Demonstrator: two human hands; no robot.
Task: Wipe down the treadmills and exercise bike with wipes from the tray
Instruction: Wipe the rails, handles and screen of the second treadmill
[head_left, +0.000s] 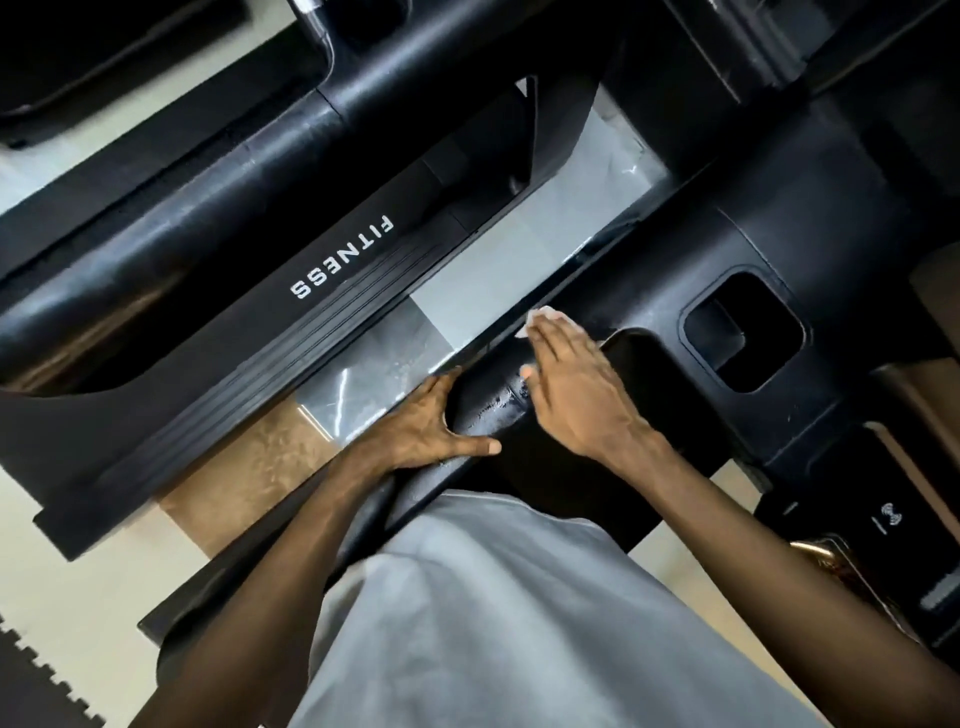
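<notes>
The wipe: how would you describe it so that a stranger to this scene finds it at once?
Find the black treadmill handrail that the left hand grips. The right hand presses flat farther along it. The wipe is the small white sheet peeking out past those fingertips; everything right around it is black plastic.

Looking down, I see my left hand gripping a black treadmill handrail. My right hand lies flat, fingers pressing a white wipe onto the console. The neighbouring treadmill's side rail reads FITNESS.
</notes>
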